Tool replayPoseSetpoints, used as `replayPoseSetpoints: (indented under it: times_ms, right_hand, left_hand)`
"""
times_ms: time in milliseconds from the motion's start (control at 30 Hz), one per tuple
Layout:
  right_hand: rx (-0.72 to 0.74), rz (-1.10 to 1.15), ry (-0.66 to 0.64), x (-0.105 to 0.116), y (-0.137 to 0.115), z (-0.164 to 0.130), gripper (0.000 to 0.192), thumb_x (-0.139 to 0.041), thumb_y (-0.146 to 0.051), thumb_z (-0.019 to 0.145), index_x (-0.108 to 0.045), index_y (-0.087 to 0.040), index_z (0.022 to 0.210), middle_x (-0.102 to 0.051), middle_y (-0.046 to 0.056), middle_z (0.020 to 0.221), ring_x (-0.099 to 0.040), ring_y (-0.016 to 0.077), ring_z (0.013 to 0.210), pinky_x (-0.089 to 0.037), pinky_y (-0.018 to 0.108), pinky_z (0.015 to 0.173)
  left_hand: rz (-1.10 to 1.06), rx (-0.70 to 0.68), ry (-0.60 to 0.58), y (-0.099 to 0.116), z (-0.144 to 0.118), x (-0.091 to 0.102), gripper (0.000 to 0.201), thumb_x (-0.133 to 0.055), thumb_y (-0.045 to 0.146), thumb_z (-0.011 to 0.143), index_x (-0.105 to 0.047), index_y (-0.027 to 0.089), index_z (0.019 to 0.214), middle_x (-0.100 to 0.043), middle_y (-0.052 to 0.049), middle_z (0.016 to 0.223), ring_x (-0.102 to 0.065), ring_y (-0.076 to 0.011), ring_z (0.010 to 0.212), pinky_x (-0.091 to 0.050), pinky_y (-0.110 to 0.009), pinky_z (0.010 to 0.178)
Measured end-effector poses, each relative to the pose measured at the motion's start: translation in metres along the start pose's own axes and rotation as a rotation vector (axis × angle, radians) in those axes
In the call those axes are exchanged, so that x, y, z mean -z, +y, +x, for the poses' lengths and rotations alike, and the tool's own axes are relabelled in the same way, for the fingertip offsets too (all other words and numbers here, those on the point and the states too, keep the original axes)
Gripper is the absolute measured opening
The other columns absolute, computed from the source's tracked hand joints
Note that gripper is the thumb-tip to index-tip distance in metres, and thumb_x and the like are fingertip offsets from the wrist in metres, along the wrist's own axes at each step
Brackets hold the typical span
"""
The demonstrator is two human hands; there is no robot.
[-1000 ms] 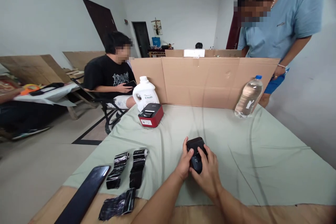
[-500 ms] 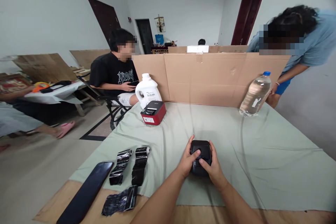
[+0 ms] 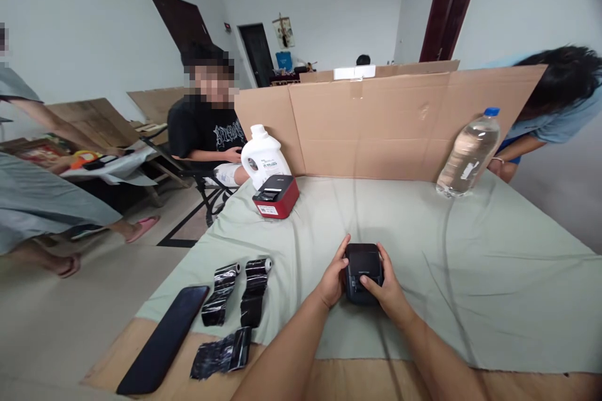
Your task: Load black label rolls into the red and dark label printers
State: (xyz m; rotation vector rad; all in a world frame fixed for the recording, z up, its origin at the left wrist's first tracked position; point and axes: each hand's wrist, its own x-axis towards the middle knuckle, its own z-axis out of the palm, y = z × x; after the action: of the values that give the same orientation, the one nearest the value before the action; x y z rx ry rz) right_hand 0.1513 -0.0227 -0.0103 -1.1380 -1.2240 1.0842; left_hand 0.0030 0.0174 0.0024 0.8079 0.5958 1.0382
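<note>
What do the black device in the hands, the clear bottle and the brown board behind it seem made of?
Black device: probably plastic, satin, by its faint sheen. Clear bottle: likely plastic, glossy, see-through with bright reflections. Brown board: apparently cardboard, matte, showing fold lines.

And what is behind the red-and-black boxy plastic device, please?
A white plastic jug with a handle stands behind the red-and-black device; the device hides the jug's lower front.

The right hand (image 3: 388,286) covers part of a black, rounded-cornered device (image 3: 363,257), its lettering (image 3: 364,272) too small to read. A red-and-black box (image 3: 282,198) partly hides a handled white plastic jug (image 3: 265,160).
</note>
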Motion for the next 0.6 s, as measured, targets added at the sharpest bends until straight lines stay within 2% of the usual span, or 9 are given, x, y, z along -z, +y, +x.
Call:
replayPoseSetpoints:
  times_ms: [133, 300, 433, 600]
  right_hand:
    - [-0.032, 0.01, -0.007, 0.0013, 0.0006, 0.0012, 0.094, -0.069, -0.048, 0.073, -0.016, -0.022, 0.147, -0.042, 0.014, 0.143, -0.046, 0.027, 0.128, -0.035, 0.047, 0.108]
    - [-0.052, 0.012, 0.016, 0.0029, 0.0018, 0.0015, 0.089, -0.066, -0.048, 0.075, -0.02, -0.022, 0.146, -0.045, 0.013, 0.141, -0.047, 0.0272, 0.127, -0.038, 0.047, 0.106]
    - [-0.088, 0.074, 0.023, 0.0039, -0.0004, 0.0006, 0.084, -0.064, -0.047, 0.077, -0.022, -0.024, 0.146, -0.049, 0.01, 0.138, -0.051, 0.0259, 0.123, -0.043, 0.045, 0.102]
    - [-0.137, 0.158, 0.034, 0.0054, -0.002, 0.0, 0.08, -0.064, -0.046, 0.077, -0.025, -0.026, 0.145, -0.05, 0.009, 0.137, -0.053, 0.0262, 0.121, -0.044, 0.046, 0.101]
  left_hand:
    - [-0.002, 0.024, -0.023, 0.0021, 0.0011, -0.0001, 0.086, -0.054, 0.026, 0.066, -0.026, 0.024, 0.148, -0.061, -0.005, 0.122, -0.059, -0.0239, 0.106, -0.044, -0.036, 0.093]
    - [-0.023, 0.093, -0.036, 0.0056, 0.0017, 0.0014, 0.091, -0.048, 0.018, 0.06, -0.025, 0.026, 0.148, -0.064, -0.003, 0.116, -0.062, -0.0192, 0.094, -0.048, -0.029, 0.08]
    - [-0.032, 0.131, -0.036, 0.0057, 0.0023, 0.004, 0.091, -0.047, 0.013, 0.059, -0.027, 0.028, 0.147, -0.063, -0.003, 0.116, -0.062, -0.0147, 0.083, -0.048, -0.024, 0.069]
    - [0.017, 0.129, -0.062, 0.0044, 0.0021, 0.0069, 0.084, -0.052, 0.014, 0.064, -0.033, 0.031, 0.144, -0.059, -0.004, 0.121, -0.062, -0.0142, 0.08, -0.049, -0.026, 0.068]
